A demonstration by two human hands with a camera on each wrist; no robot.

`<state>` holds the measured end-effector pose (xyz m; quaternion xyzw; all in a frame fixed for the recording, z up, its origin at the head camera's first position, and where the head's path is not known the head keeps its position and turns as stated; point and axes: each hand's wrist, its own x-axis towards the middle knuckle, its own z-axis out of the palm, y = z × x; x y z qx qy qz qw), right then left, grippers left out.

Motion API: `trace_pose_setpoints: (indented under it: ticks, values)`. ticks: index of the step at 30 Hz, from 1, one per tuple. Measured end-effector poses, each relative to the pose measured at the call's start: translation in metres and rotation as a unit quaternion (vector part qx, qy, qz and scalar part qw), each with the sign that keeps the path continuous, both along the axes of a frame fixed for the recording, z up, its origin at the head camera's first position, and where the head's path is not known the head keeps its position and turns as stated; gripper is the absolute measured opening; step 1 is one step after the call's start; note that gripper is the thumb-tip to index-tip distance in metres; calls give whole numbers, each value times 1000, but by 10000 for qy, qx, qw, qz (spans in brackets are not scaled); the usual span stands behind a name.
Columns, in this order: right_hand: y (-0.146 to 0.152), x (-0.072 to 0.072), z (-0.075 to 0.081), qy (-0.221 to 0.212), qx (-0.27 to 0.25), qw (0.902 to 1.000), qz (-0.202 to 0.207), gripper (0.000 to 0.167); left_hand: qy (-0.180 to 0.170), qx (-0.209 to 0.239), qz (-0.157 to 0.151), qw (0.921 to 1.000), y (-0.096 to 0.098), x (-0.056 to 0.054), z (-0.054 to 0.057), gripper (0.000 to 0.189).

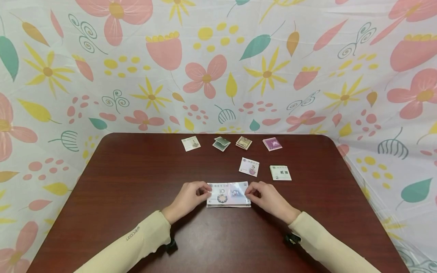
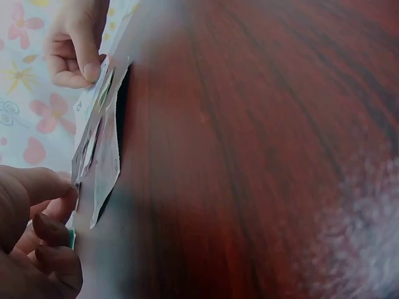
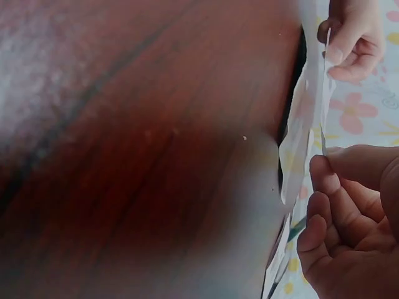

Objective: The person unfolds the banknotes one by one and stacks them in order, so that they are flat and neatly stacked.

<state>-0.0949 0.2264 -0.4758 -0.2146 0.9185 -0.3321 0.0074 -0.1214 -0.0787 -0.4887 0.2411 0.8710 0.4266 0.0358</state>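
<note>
A 10 banknote (image 1: 228, 192) lies lengthwise between the two hands in the head view. My left hand (image 1: 189, 197) pinches its left end between thumb and fingers. At the other end my right hand (image 1: 271, 198) pinches it the same way. Beneath, the edge of another banknote (image 1: 228, 206) shows along the near side. From the left wrist, the lower note (image 2: 109, 162) appears bent up off the tabletop, with the pinched note (image 2: 87, 118) behind it. The right wrist view has the thumb and index finger of the right hand (image 3: 352, 215) meeting at the thin note edge.
Along the far edge of the dark wooden table (image 1: 136, 170) lie a 1 note (image 1: 190, 143), folded green notes (image 1: 221, 143), folded brownish notes (image 1: 244, 143) and purple notes (image 1: 272, 144). Closer in are a folded 5 note (image 1: 249, 167) and a 2 note (image 1: 280, 173). A flowered cloth (image 1: 205, 98) hangs behind.
</note>
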Motion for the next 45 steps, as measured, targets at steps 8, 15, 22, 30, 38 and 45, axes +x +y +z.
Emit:
trace_pose_setpoints:
  ticks: [8, 15, 22, 30, 38, 45]
  values:
    - [-1, 1, -3, -99, 131, 9998, 118, 15, 245, -239, -42, 9994, 0, 1, -2, 9]
    - [-2, 0, -6, -41, 279, 9995, 160, 15, 473, -528, -64, 9975, 2, 3, -3, 9]
    - [-4, -1, -9, 43, 400, 9990, 184, 15, 577, -796, -30, 9952, 3, 5, -6, 7]
    - [-6, -3, -7, 27, 533, 9982, 270, 13, 563, -946, -77, 9939, 5, 4, -7, 8]
    - [-10, -2, -4, 92, 930, 9948, 412, 10, 476, -1096, -83, 9928, 6, 3, -4, 8]
    - [-6, -1, -3, 175, 1019, 9940, 347, 13, 607, -1345, 4, 9891, 5, 5, -5, 10]
